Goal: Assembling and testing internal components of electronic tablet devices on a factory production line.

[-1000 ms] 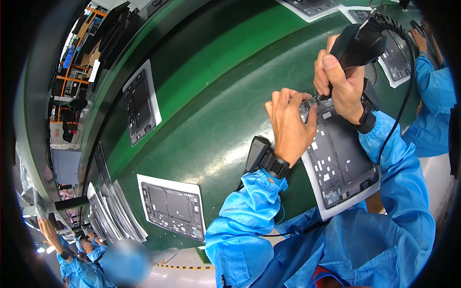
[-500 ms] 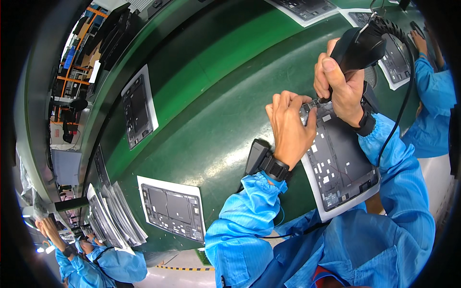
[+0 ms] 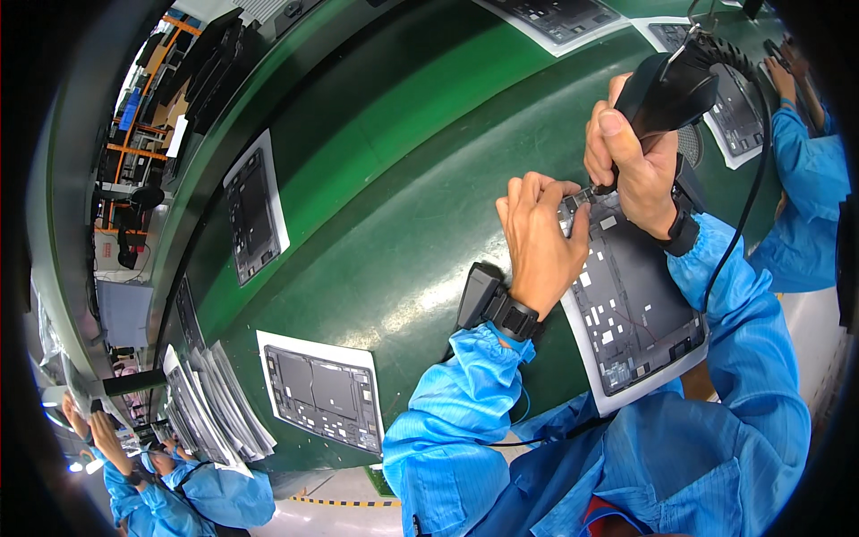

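An opened tablet (image 3: 640,313) with dark inner parts and small white patches lies on a white sheet (image 3: 583,345) in front of me. My left hand (image 3: 541,237) holds its far left corner, thumb and forefinger pinched there and the other fingers curled. My right hand (image 3: 640,161) is wrapped round a black electric screwdriver (image 3: 667,94), tilted with its tip down at the tablet's far edge. The exact contact point is hidden by my fingers. The driver hangs from a metal hook, with a coiled black cable beside it.
More opened tablets lie on white sheets: one near left (image 3: 322,394), one far left (image 3: 253,215) on the green belt (image 3: 358,134). A stack of sheets (image 3: 215,407) stands at left. Co-workers in blue sleeves work at far right (image 3: 810,170) and lower left (image 3: 215,492).
The tablets on the belt have shifted slightly leftward. The lower-left co-worker's hands have moved. My hands, the screwdriver and the tablet before me stay nearly in place.
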`<act>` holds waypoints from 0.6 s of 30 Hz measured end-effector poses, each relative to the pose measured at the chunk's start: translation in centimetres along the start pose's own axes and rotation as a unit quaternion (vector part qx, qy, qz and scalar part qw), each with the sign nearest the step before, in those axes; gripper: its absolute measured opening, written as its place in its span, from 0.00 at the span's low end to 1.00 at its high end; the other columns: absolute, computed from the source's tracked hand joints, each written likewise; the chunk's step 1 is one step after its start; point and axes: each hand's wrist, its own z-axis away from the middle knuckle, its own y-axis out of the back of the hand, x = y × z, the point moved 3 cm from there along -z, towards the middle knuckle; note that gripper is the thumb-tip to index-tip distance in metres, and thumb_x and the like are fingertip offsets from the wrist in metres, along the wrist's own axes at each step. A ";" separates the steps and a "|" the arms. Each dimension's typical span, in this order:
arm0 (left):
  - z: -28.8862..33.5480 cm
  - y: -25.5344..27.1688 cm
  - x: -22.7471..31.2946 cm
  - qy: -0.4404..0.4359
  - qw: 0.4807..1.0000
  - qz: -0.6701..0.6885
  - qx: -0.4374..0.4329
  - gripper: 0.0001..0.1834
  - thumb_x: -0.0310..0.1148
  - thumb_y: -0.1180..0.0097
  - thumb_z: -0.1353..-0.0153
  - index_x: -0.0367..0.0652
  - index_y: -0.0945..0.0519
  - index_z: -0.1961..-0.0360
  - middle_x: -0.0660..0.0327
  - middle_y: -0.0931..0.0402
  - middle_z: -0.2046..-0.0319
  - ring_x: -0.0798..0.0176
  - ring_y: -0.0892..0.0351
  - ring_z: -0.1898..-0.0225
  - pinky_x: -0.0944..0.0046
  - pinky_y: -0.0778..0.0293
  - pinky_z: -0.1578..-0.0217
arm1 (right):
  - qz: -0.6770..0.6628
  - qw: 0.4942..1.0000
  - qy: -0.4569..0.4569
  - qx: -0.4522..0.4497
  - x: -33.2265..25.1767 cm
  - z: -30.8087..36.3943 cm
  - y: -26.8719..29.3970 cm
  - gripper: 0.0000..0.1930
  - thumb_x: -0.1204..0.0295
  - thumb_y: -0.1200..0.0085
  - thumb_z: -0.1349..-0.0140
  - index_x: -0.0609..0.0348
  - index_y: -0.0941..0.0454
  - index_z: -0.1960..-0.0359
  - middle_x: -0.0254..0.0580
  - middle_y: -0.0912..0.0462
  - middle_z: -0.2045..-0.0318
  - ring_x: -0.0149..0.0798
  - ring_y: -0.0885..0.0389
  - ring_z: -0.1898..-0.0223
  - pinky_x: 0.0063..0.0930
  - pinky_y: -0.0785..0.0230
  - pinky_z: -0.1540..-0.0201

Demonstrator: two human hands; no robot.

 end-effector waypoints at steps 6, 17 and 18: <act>0.0 0.0 0.0 -0.001 1.000 0.001 -0.001 0.13 0.28 0.29 0.48 0.41 0.15 0.60 0.59 0.25 0.64 0.53 0.29 0.58 0.55 0.39 0.55 | 0.002 1.000 0.001 -0.003 0.0 0.1 0.0 0.12 0.69 0.50 0.24 0.56 0.38 0.65 0.33 0.33 0.83 0.23 0.38 0.86 0.20 0.40 0.84; -0.2 0.3 0.6 -0.032 0.999 -0.032 0.006 0.11 0.26 0.29 0.48 0.45 0.13 0.62 0.62 0.25 0.65 0.55 0.28 0.59 0.56 0.38 0.56 | 0.011 0.997 0.051 0.062 -1.1 -0.7 1.3 0.12 0.64 0.51 0.23 0.58 0.37 0.58 0.34 0.33 0.82 0.26 0.36 0.86 0.24 0.39 0.83; 0.0 0.4 0.6 -0.072 0.996 -0.049 0.017 0.11 0.25 0.30 0.48 0.45 0.13 0.62 0.62 0.25 0.65 0.56 0.27 0.60 0.56 0.36 0.57 | 0.022 0.995 0.075 0.066 -2.0 -1.2 2.7 0.12 0.63 0.53 0.22 0.57 0.37 0.58 0.34 0.33 0.82 0.27 0.36 0.85 0.24 0.38 0.81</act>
